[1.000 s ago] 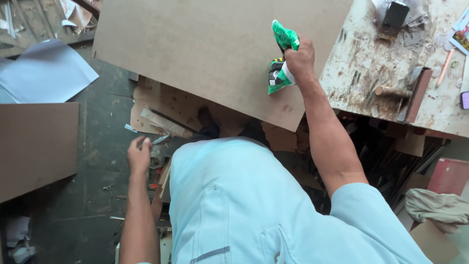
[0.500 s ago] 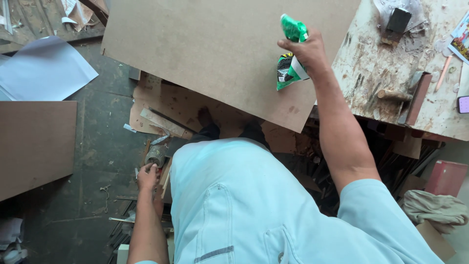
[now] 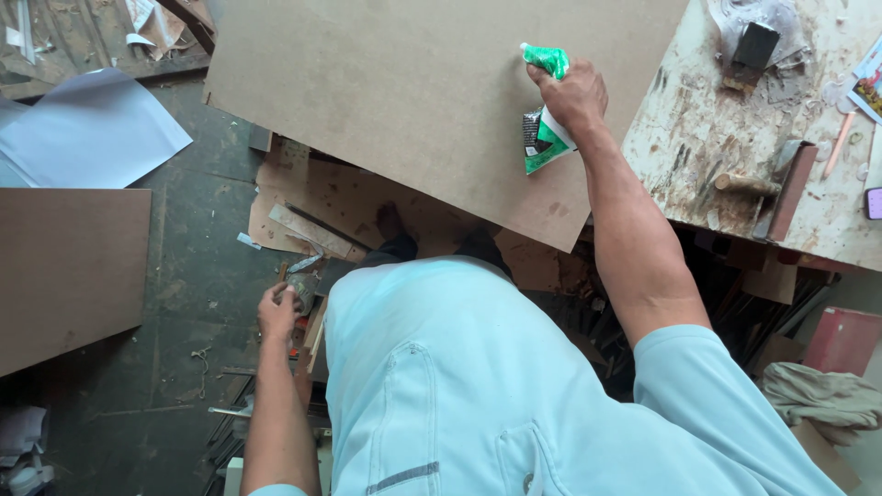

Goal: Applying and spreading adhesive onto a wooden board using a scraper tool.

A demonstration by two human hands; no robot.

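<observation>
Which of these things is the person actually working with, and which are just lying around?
In use:
- green squeeze pouch, held in the right hand
- large brown board under it
- small object, too blurred to identify, at the left hand

Lying about:
- white sheet on the floor
- brown panel
- stained workbench
- crumpled cloth

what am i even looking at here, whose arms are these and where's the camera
The camera sits on a person's head and looks straight down, so you see their own pale blue shirt and both bare arms from above. There is no machine here.

The right hand holds a green and white squeeze pouch over a large brown board. The board lies partly on a stained, paint-marked workbench.

The left hand is down low by the floor, closed around a small greyish object too unclear to name, among wood scraps. White sheets and another brown panel lie on the dark floor.
</observation>
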